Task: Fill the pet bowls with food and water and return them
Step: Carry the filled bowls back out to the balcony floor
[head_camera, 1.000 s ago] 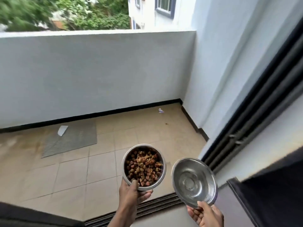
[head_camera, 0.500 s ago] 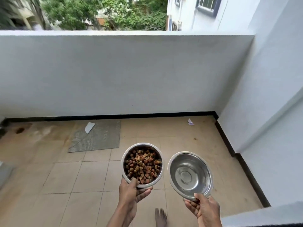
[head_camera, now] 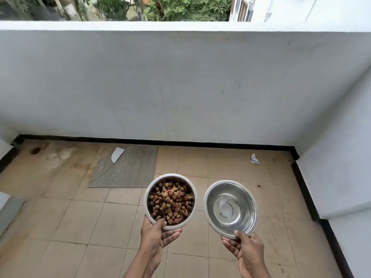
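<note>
Over the tiled balcony floor I carry two steel pet bowls. The food bowl (head_camera: 171, 201) is heaped with brown kibble; my left hand (head_camera: 158, 235) holds it from below with the thumb over its near rim. To its right is the water bowl (head_camera: 230, 208), shiny inside; whether it holds water I cannot tell. My right hand (head_camera: 246, 250) pinches its near rim, thumb on top and fingers beneath. Both bowls are level and a small gap apart.
A grey ribbed mat (head_camera: 128, 167) lies on the beige tiles ahead left, with a white scrap (head_camera: 117, 154) on its far edge. A crumpled paper (head_camera: 254, 159) lies far right. The white parapet wall (head_camera: 180, 87) closes the front, another wall (head_camera: 341, 157) the right.
The view has swung left and moved out through the door frame onto the balcony; the mat now lies nearer the centre. Both hands keep their hold on the bowls.
</note>
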